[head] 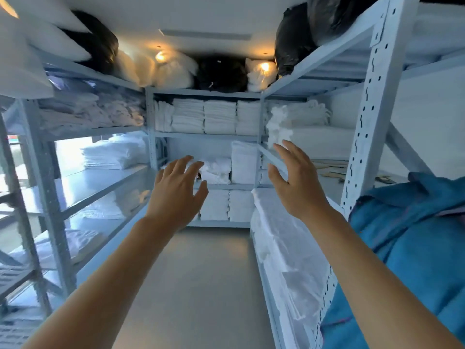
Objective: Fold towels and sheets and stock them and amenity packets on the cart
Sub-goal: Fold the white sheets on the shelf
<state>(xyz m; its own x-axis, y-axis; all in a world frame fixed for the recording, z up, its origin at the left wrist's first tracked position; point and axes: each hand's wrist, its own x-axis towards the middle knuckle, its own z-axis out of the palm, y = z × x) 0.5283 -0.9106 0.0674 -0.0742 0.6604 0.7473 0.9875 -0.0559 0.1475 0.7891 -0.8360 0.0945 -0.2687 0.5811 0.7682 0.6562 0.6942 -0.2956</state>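
Towels [220, 117] white, stacked — left hand [176, 190], right hand [297, 182] empty.

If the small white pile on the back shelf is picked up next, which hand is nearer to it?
Probably the left hand. In the picture its open fingers overlap the white pile on the back shelf. The right hand, also open and empty, lines up with the right rack's post instead. True depth is hard to judge.

I see a narrow storeroom with a plain grey floor [201, 273]; pale blue metal shelving [372, 122] lines both sides and the far wall; warm ceiling lights [160, 56] glow above.
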